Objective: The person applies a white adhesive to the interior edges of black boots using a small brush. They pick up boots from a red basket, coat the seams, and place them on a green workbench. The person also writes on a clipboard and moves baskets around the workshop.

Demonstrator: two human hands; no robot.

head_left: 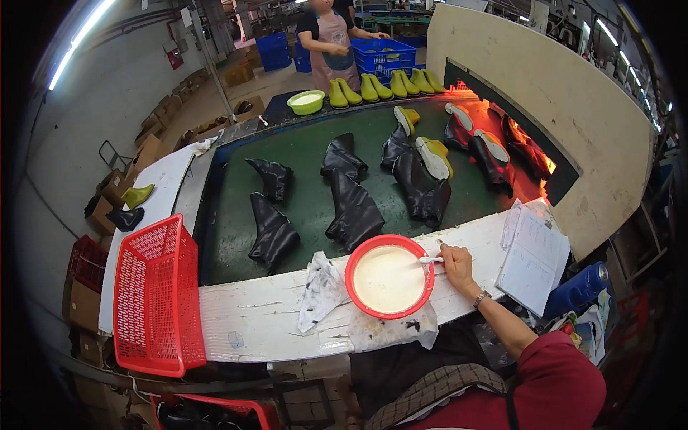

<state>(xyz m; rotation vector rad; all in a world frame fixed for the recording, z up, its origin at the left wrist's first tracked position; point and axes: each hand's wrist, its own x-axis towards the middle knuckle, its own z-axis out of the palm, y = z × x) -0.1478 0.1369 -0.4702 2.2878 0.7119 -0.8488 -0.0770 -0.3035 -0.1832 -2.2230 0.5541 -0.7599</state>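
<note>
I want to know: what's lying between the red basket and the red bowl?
In the head view, a crumpled, black-stained white rag lies on the worn white ledge between them.

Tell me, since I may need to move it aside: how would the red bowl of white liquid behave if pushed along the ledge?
The red bowl looks nearly full of pale liquid, so it would probably slosh and feel fairly heavy. It is wide and low, so tipping seems unlikely. It partly rests on a stained cloth, which may drag along. The right hand holds a white tool at its rim.
</note>
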